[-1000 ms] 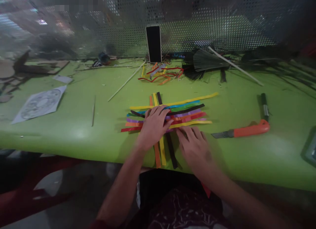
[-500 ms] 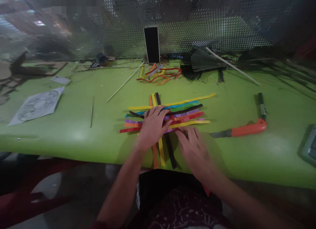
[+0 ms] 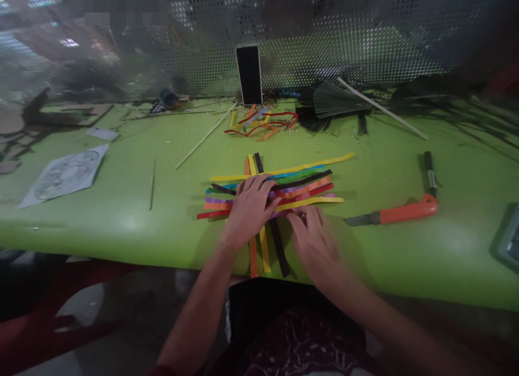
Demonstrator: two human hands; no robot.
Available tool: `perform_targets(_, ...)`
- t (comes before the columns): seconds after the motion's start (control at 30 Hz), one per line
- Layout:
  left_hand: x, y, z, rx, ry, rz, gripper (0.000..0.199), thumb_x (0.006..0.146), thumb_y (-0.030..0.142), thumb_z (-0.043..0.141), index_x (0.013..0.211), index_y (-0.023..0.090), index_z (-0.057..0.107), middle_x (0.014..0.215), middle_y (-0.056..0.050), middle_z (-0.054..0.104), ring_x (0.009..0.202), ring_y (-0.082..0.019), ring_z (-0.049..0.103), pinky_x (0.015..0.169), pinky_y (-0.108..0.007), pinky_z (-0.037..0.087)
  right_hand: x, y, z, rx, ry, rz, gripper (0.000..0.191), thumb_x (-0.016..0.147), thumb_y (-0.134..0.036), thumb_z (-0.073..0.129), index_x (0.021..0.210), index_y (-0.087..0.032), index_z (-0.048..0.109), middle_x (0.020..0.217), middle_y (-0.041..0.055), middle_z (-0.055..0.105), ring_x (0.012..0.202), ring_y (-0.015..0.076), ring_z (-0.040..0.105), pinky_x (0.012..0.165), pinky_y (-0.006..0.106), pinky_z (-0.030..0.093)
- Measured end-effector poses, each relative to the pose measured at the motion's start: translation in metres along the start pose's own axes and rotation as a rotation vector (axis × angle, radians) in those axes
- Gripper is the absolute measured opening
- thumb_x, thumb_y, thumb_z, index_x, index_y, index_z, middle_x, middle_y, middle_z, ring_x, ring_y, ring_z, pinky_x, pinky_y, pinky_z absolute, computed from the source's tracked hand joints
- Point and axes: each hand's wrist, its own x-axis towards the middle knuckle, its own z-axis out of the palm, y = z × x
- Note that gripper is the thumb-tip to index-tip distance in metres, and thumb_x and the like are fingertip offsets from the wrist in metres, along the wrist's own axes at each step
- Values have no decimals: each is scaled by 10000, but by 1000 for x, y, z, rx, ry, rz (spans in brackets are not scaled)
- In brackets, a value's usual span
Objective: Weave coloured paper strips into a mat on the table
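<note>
Several coloured strips lie across one another on the green table. A yellow strip (image 3: 336, 158) runs along the far side, and an orange strip (image 3: 253, 257), another yellow strip and a black strip (image 3: 279, 251) point toward the near edge. My left hand (image 3: 251, 205) lies spread over the crossing, its fingers pressing on the strips and hiding part of them. To its right, my right hand (image 3: 314, 235) has thumb and fingers closed on the end of a purple strip (image 3: 278, 215) at the near side of the bundle.
An orange-handled knife (image 3: 405, 211) lies at the right, its blade toward the strips, with a black marker (image 3: 428, 170) beyond. A phone (image 3: 249, 76) stands against the mesh behind scrap strips (image 3: 263, 121). Thin sticks (image 3: 205, 137) and a paper drawing (image 3: 65, 173) lie left.
An orange strip at the right of the bundle now shows more plainly above the red one, where purple showed before. Both hands have stayed in nearly the same place.
</note>
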Motion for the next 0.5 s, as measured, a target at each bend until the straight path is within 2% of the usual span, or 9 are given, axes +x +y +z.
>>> perform_targets(0.5, -1, -1, 0, -6, 0, 7, 330, 1032, 366, 538, 1316, 202, 572, 1476, -120, 531, 1416, -310, 425, 1139, -514, 396, 3, 0, 2, -20, 3, 48, 293, 940, 9, 447, 1085, -53, 694, 954, 170, 612, 890, 259, 572, 798, 401, 553)
